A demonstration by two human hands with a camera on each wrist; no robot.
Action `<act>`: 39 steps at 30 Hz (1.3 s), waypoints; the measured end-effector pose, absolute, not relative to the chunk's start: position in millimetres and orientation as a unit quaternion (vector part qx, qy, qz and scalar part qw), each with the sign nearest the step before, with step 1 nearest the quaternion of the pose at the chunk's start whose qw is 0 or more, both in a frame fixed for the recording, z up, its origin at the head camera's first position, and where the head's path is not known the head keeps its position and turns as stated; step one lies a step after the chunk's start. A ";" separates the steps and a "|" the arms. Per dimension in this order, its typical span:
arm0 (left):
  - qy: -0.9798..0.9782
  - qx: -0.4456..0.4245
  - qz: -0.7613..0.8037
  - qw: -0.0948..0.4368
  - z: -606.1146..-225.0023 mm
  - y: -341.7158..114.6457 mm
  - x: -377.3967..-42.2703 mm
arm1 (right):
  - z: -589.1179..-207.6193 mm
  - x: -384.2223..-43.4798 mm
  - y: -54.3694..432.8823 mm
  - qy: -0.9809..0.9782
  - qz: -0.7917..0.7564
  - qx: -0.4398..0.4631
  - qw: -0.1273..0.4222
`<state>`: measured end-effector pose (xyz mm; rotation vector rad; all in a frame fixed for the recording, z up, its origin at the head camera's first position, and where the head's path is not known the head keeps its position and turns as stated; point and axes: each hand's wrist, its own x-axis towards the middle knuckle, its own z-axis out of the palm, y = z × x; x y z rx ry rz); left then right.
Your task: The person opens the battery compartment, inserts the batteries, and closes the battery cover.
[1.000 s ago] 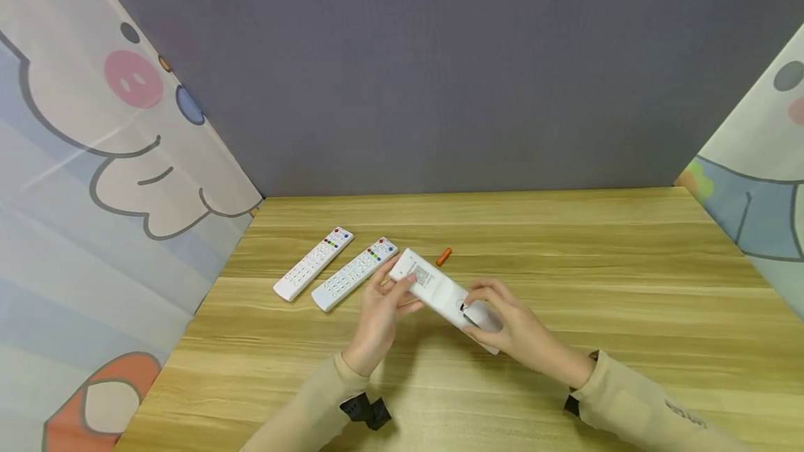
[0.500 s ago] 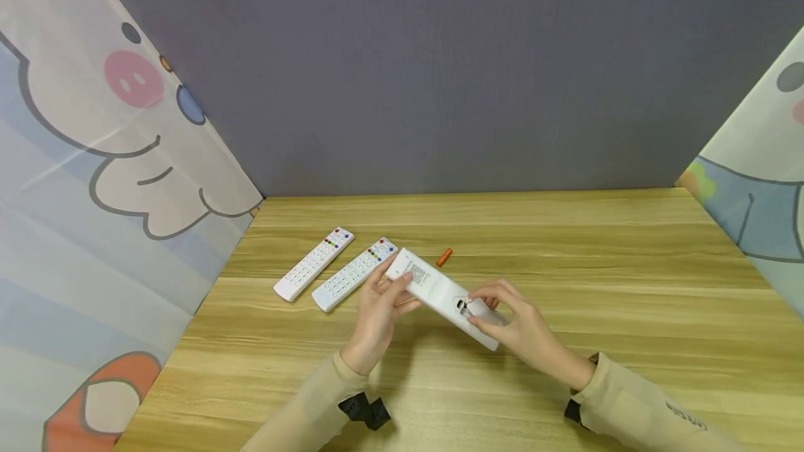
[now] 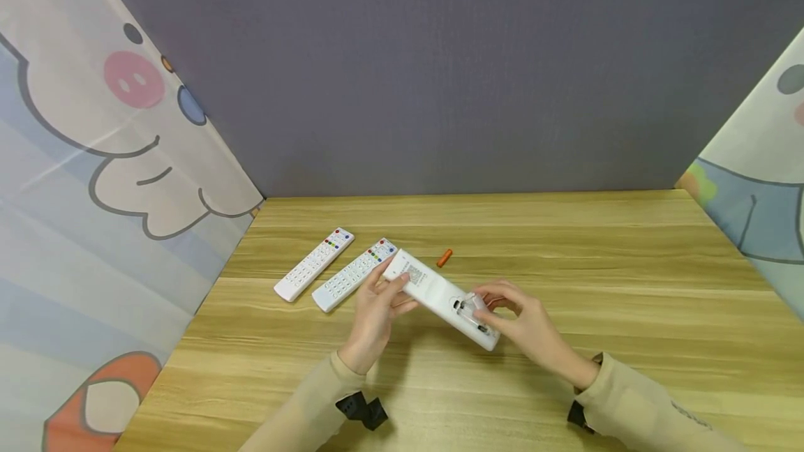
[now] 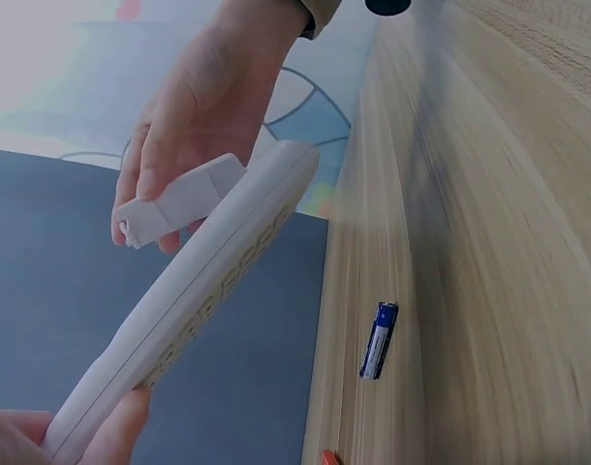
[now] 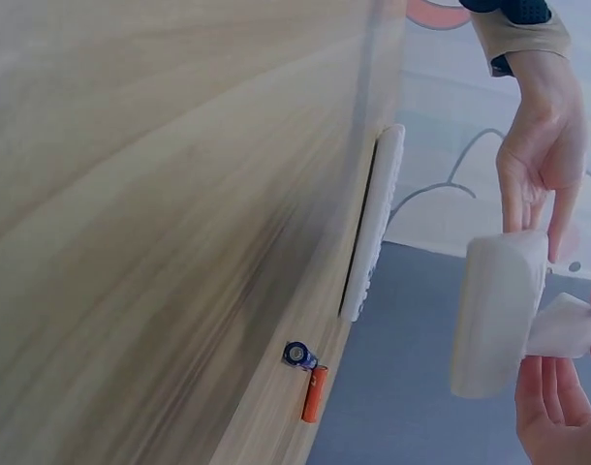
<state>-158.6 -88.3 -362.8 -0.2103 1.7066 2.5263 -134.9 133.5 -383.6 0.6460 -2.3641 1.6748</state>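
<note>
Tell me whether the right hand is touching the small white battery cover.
Touching. The left wrist view shows the right hand pinching the battery cover, its grip wrapped about the cover's edges with no gap between.

Keypad side of the held remote (image 3: 433,291) is hidden in the head view; label print (image 3: 415,274) on its back is too small to be read. Orange battery (image 4: 330,457) and left hand (image 4: 113,434) are cut off in the left wrist view. Right hand (image 5: 555,415) is cropped by the right wrist view's edge, with the cover (image 5: 564,327) partly hidden by it.
</note>
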 end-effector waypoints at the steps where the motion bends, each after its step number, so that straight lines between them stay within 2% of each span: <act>1: 0.557 -0.071 0.826 0.043 -363.2 -88.7 -158.8 | -383.6 -135.7 134.5 -0.789 0.571 0.213 0.079; 6: 0.555 -0.077 0.827 0.042 -364.9 -91.8 -159.7 | -379.6 -138.6 140.1 -0.782 0.586 0.198 0.069; 15: 0.552 -0.083 0.829 0.041 -365.6 -101.9 -160.8 | -376.6 -145.5 156.4 -0.787 0.562 0.234 0.097; 29: 0.543 -0.084 0.836 0.016 -367.5 -121.6 -161.1 | -393.2 -163.0 185.2 -0.837 0.463 0.256 0.140; 39: 0.554 -0.132 0.822 0.017 -362.1 -131.6 -164.0 | -401.0 -170.4 203.7 -0.879 0.407 0.224 0.108</act>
